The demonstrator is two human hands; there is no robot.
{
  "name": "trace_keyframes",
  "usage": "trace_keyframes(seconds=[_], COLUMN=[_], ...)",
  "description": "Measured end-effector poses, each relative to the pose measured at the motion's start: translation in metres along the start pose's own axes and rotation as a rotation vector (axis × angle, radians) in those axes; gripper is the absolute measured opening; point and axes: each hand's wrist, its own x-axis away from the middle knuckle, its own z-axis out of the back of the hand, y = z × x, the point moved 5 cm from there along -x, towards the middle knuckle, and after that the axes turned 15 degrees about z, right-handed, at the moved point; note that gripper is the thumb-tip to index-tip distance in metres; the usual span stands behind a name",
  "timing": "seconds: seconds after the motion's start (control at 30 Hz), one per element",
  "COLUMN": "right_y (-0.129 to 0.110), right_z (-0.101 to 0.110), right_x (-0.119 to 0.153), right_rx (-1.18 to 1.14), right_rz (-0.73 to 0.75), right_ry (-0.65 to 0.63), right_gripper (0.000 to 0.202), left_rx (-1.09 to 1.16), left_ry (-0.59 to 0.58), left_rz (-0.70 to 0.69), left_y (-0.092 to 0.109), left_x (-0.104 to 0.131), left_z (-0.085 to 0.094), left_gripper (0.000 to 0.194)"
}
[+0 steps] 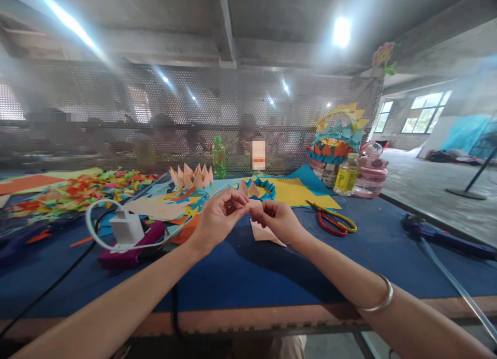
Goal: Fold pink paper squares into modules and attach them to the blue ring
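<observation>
Over the middle of the blue table, my left hand (215, 222) and my right hand (282, 222) meet fingertip to fingertip. Both pinch a small peach-coloured piece of paper (254, 208), mostly covered by the fingers. Below my right hand, more peach paper (266, 232) lies on the table. Just beyond the hands is a ring of folded blue paper (269, 189), with peach pointed pieces (249, 188) beside or on it; the hands partly hide both. Farther left stands a crown of peach folded points (191, 177).
Red-and-yellow scissors (336, 222) lie right of my hands, a glue gun (435, 235) farther right. A white charger (126, 228) sits on a purple power strip (134, 248) at left, near paper scraps (93, 188). Bottles (219, 160) and stacked paper rings (337, 136) stand behind.
</observation>
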Motion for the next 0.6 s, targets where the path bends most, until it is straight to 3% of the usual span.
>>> trace_keyframes(seconds=[0.3,0.6], right_y=[0.0041,0.0054], right_z=[-0.0001,-0.0002], right_x=[-0.0005,-0.0017], right_rx=[0.041,0.029], right_rz=[-0.039,-0.048], right_ry=[-0.020,-0.049], right_gripper=[0.048,0.035], left_rx=[0.011,0.000], left_ry=[0.053,0.075], left_rz=[0.087,0.175], left_y=[-0.0017,-0.0034], left_x=[-0.0038,-0.0070], left_z=[0.0032,0.0073], left_gripper=[0.016,0.020])
